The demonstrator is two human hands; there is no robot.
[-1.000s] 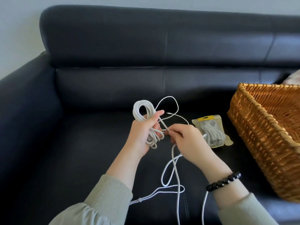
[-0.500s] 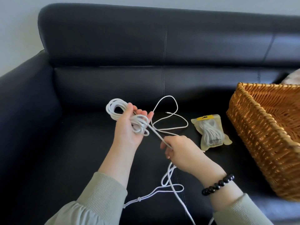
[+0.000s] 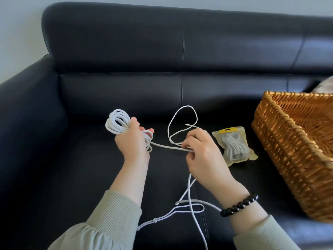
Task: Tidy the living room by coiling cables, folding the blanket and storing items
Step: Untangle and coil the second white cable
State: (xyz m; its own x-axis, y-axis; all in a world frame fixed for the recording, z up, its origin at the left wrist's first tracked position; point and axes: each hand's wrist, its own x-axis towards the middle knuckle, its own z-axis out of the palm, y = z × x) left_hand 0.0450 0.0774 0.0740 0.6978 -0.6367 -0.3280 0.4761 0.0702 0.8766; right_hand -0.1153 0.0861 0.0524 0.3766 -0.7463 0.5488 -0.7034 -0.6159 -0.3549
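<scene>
1. We see the left hand at the centre-left of the frame, its fingers curled round a coil of white cable. Most loops stand out above and left of the thumb, and a few hang by the fingertips.
2. One strand runs nearly straight from the coil rightward to the right hand, in the middle of the frame, which pinches it between bent fingers and thumb.
3. Below the right hand the loose cable drops to the seat of the black sofa. It lies there in slack loops between the forearms, at lower centre, and one strand leaves the bottom edge.
4. A thinner white cord makes an open loop on the seat just above the right hand and passes behind its fingers. We cannot tell whether the hand holds it.
5. A clear pouch with a yellow top, holding another bundled white cable, lies flat on the seat between the right hand and the wicker basket.
6. The basket stands on the seat at the right edge, partly cut off by the frame.
7. A black bead bracelet circles the right wrist.
</scene>
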